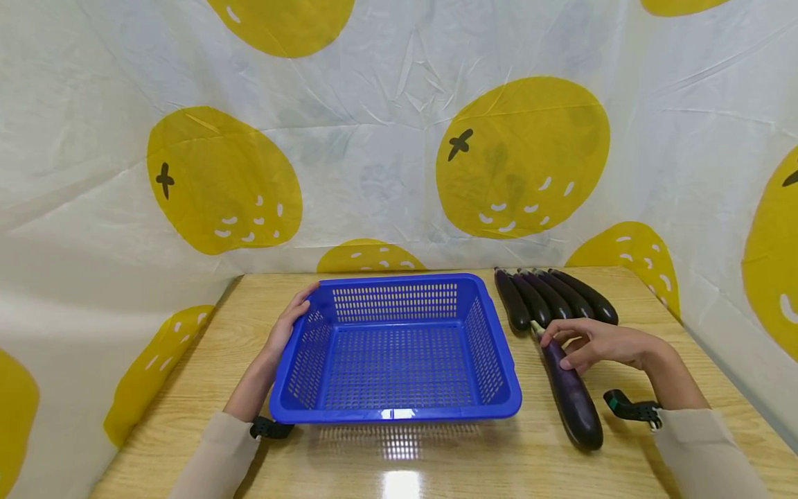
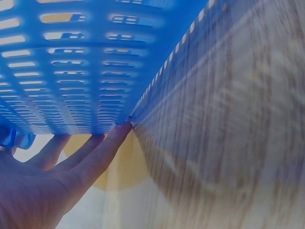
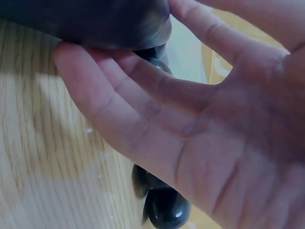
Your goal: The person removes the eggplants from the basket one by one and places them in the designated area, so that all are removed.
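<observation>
My left hand [image 1: 288,326] is at the back left corner of a blue plastic basket [image 1: 395,416]. In the left wrist view its fingers [image 2: 90,162] are spread and fairly straight, touching the basket's slotted side wall [image 2: 71,76]. The thumb is mostly out of sight by the rim. To the right of the basket, my right hand [image 1: 607,343] grips a dark purple eggplant [image 1: 573,402] near its stem, thumb on the near side. That eggplant points its stem away and its thick end towards me. Its dark skin [image 3: 95,19] fills the top of the right wrist view.
Several more eggplants [image 1: 548,294] lie side by side at the back right of the wooden table [image 1: 349,471]. Nothing lies inside the basket. A white curtain [image 1: 374,173] printed with yellow fruit hangs behind and beside the table.
</observation>
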### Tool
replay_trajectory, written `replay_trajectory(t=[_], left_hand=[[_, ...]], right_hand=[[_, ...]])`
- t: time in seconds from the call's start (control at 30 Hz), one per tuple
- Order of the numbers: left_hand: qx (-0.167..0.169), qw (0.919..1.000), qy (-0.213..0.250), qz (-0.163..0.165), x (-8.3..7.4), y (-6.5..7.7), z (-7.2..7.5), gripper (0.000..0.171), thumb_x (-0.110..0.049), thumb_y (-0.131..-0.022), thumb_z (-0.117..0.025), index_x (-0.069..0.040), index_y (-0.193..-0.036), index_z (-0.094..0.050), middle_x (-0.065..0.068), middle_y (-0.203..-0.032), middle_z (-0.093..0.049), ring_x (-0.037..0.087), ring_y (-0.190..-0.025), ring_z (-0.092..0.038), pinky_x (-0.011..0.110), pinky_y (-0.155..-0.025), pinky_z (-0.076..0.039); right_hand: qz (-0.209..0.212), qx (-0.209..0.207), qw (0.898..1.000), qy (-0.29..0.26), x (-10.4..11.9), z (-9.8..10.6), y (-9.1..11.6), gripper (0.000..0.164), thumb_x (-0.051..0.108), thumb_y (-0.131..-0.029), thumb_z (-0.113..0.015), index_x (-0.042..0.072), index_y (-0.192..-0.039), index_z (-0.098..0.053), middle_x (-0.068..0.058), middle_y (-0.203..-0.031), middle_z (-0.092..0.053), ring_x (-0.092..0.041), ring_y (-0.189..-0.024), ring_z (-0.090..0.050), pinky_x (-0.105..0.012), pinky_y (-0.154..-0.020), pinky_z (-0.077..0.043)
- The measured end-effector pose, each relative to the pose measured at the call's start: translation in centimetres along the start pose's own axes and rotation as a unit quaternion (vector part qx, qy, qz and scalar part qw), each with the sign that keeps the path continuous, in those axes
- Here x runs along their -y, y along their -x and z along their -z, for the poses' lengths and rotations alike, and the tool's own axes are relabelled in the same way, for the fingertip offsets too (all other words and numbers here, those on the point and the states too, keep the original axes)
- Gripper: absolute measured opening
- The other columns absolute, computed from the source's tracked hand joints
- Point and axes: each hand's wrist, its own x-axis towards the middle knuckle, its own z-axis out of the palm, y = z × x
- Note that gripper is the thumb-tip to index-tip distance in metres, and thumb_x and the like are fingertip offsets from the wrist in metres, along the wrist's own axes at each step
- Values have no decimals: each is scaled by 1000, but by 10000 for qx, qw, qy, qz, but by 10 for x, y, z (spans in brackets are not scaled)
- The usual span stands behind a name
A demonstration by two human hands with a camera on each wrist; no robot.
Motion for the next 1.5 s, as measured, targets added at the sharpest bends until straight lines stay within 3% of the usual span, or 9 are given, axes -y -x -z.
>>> replay_trajectory(t=[0.47,0.93,1.5], left_hand=[[-11,10000,45,-38,0,0,-1,54,-32,-114,-26,-22,-166,-17,8,-172,-16,32,-152,-24,24,-102,-47],[36,10000,64,40,1,0,2,54,-35,-114,-26,-25,-167,-17,8,-172,-17,32,-151,-26,26,-101,-48],[-59,10000,-70,-5,0,1,-1,53,-34,-114,-26,-25,-166,-19,7,-173,-15,33,-155,-22,23,-103,-45]], right_hand=[[-18,35,10000,26,0,0,2,41,14,-97,-66,0,-134,-55,-27,-136,-55,-27,-102,-62,-44,-80,-60],[-155,-91,9998,120,0,0,2,48,16,-96,-67,3,-141,-55,-26,-138,-55,-33,-114,-58,-44,-81,-60],[-270,-243,9992,153,-4,1,-1,51,20,-95,-68,6,-142,-56,-25,-134,-54,-31,-109,-57,-44,-83,-59]])
